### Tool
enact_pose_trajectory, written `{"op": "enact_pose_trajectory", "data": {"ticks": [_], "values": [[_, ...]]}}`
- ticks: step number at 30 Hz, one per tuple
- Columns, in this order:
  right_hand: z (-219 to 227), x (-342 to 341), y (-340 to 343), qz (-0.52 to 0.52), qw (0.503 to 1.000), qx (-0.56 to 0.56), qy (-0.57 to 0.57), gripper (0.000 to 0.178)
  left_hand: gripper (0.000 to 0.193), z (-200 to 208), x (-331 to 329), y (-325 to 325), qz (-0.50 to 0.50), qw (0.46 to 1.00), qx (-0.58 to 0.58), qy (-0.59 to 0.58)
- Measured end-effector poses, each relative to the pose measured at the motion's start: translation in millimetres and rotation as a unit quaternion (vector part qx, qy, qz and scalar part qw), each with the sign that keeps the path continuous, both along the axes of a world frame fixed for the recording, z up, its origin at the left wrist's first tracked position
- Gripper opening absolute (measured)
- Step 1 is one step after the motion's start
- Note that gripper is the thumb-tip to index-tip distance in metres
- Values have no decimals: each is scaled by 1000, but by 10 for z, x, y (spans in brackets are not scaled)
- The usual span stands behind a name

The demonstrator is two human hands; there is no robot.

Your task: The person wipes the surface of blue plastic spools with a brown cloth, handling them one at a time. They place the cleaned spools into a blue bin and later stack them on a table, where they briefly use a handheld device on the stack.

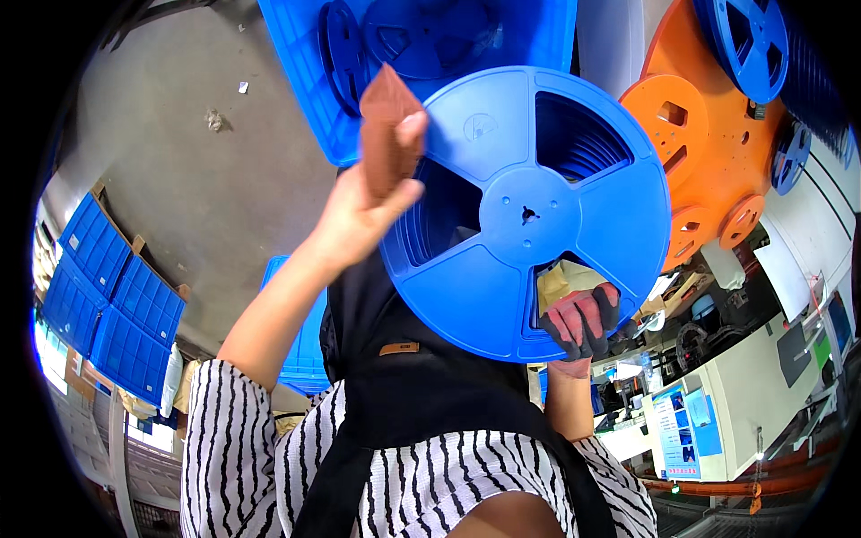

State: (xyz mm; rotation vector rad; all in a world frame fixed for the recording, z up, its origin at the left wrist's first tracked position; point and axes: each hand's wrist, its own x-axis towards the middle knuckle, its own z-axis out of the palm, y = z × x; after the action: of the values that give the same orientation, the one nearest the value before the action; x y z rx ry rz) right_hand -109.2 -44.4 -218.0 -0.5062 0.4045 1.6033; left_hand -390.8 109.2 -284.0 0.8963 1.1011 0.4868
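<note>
Reel (507, 224) first: the big blue one is right in front of you, face toward you, on the near side of the blue bin (300, 63). Through the cut-outs it looks like a whole stack, so I'd guess it's awkward one-handed. Your right hand (581, 325), in the grey and red glove (596, 312), has its fingers curled onto the near right part of it, by a cut-out. Can't tell if the fingertips go through. Either way, I'd snug that grip up and brace the near edge on your black apron (430, 381) so nothing tips toward the bin. Your left hand (359, 220) is bare and closed around a brown cloth (384, 148) (could be paper, it's blurry), up by the far left rim. Can't tell if it's touching. If you're wiping, flatten that bunch out and go light along the rim, fingers clear of the cut-out edges. Also watch the orange plate (726, 170) on the far right; hard to judge depth, but a bump could loosen your hold.
</note>
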Motion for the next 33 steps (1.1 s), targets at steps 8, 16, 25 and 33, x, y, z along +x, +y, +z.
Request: {"op": "enact_pose_trajectory", "data": {"ticks": [8, 16, 25, 33], "values": [[238, -280, 361, -50, 898, -431, -77, 27, 78, 702, 789, -278, -308, 895, 324, -1], [277, -222, 179, 6, 999, -43, -11, 34, 75, 653, -420, -168, -435, 884, 169, 25], [158, -361, 596, -6, 999, -16, 38, 52, 76, 187, -501, -358, -381, 832, 377, 142], [74, -412, 510, 104, 987, -56, -105, 55, 90, 190, -1150, -538, 55, 982, -167, 71]]}}
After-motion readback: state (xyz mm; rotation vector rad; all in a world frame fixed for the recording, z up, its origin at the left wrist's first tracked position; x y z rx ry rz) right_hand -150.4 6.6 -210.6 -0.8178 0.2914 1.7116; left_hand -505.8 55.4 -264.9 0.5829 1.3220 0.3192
